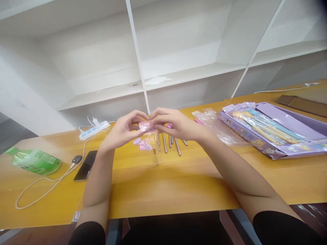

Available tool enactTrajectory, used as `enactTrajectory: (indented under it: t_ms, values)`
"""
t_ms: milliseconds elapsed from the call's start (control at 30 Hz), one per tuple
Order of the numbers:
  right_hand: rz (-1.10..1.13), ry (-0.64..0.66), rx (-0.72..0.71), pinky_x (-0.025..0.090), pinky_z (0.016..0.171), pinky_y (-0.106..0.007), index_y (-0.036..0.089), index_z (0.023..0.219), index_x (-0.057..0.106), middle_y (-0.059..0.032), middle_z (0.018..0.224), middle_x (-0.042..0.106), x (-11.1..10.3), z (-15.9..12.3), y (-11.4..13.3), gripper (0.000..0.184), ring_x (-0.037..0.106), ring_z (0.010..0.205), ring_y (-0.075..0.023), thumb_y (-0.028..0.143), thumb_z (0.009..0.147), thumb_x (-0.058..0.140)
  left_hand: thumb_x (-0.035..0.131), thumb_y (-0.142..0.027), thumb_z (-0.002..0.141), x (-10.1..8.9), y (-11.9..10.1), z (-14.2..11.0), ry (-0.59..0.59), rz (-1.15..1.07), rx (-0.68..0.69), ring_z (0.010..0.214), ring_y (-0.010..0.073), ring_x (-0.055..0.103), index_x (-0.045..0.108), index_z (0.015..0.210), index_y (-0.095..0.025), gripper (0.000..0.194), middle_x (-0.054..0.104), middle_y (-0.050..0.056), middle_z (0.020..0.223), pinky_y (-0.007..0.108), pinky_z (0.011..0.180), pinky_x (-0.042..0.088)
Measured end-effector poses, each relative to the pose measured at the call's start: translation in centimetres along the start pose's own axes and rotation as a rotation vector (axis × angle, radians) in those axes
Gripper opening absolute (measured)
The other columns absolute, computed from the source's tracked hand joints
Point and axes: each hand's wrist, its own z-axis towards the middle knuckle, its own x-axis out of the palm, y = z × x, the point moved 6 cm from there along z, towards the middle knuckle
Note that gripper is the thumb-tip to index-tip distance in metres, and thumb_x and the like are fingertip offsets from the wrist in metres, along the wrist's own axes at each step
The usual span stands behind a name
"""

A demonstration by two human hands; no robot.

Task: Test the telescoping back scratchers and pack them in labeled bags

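Over the middle of the table, my left hand and my right hand meet with bent fingers at a small pink printed card. Both hands pinch around it. Below the card hangs a narrow clear plastic sleeve with something yellowish near its top, blurred. Several small pink and purple cards lie on the tabletop just under my left hand. Beneath my right hand are several slim silver sticks, pen-like, their far ends hidden by the fingers. A pink piece shows behind my right fingers.
To the right stands a purple box with yellow and blue packaged pens, beside clear plastic bags. At left are a green bottle, a phone, a white cable and a power strip. White shelves rise behind.
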Motion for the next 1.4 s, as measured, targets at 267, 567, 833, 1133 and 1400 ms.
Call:
enactTrajectory:
  t_ms: [267,567,833,1133,1400]
  values:
    - [0.04,0.079,0.036,0.057,0.093,-0.036,0.022,0.108,0.078,-0.0084,0.119,0.076,-0.2,0.1,0.9,0.019,0.073,0.103,-0.0192,0.029,0.109,0.06,0.077,-0.021,0.096,-0.2,-0.4,0.0,0.011,0.094,0.041,0.095,0.0175,0.073,0.079,0.099,-0.021,0.004,0.078,0.007,0.1,0.032,0.09,0.065]
    - [0.188,-0.027,0.32,0.053,0.076,-0.032,0.022,0.103,0.063,-0.003,0.096,0.076,-0.4,-0.2,-0.8,0.025,0.072,0.089,-0.0176,0.044,0.103,0.074,0.075,-0.032,0.101,0.3,-1.4,-0.4,-0.035,0.113,0.015,0.083,0.0154,0.073,0.081,0.103,-0.019,0.014,0.079,0.007,0.095,0.025,0.07,0.061]
    - [0.32,-0.004,0.394,0.053,0.076,-0.032,0.022,0.129,0.065,-0.0026,0.1,0.074,1.0,-0.3,-1.3,0.039,0.069,0.09,-0.018,0.045,0.1,0.078,0.073,-0.032,0.103,0.0,-1.0,-0.7,-0.057,0.086,-0.011,0.085,0.0176,0.079,0.079,0.116,-0.021,0.018,0.084,0.009,0.103,0.028,0.073,0.067]
    - [0.292,-0.002,0.408,0.048,0.073,-0.03,0.023,0.122,0.068,-0.002,0.102,0.076,1.5,-0.1,-0.4,0.033,0.067,0.089,-0.0172,0.043,0.098,0.08,0.07,-0.033,0.105,0.5,-2.1,-1.4,-0.063,0.072,-0.044,0.086,0.0206,0.083,0.08,0.117,-0.021,0.02,0.083,0.008,0.096,0.03,0.077,0.069]
    - [0.214,-0.027,0.406,0.046,0.074,-0.029,0.022,0.113,0.07,-0.003,0.104,0.078,2.0,0.4,0.4,0.031,0.066,0.086,-0.0171,0.047,0.097,0.079,0.066,-0.037,0.108,0.6,-2.7,-1.5,-0.102,0.185,-0.031,0.082,0.0179,0.08,0.08,0.117,-0.022,0.022,0.085,0.005,0.095,0.027,0.07,0.065]
